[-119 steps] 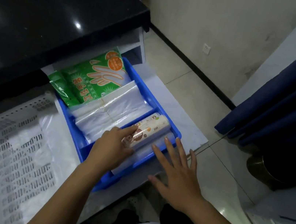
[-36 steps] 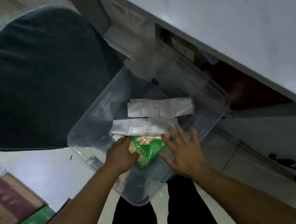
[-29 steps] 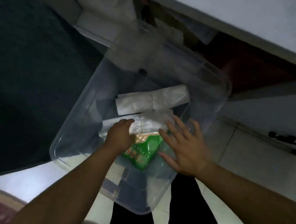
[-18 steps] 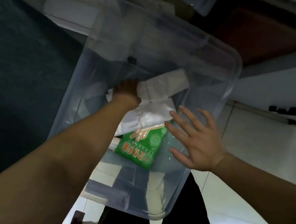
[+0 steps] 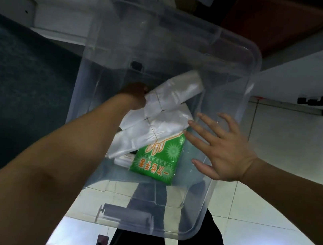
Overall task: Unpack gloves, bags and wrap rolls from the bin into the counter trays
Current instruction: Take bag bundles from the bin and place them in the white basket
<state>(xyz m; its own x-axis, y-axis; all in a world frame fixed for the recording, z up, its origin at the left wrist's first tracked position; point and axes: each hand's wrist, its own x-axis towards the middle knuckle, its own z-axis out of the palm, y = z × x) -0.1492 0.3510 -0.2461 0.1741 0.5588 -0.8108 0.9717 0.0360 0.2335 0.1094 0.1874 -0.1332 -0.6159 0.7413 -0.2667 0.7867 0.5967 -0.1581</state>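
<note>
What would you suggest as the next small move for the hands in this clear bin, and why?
Probably lift the upper bag bundle out with the left hand, which already grips its end. It lies on a second bundle and the green glove pack; the right hand hovers open.

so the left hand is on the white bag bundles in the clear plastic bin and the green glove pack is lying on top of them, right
Not quite. In the head view the green glove pack lies under the white bag bundles, not on top. The rest holds: the left hand is on them inside the clear plastic bin.

Left hand fingers behind bag bundle
</note>
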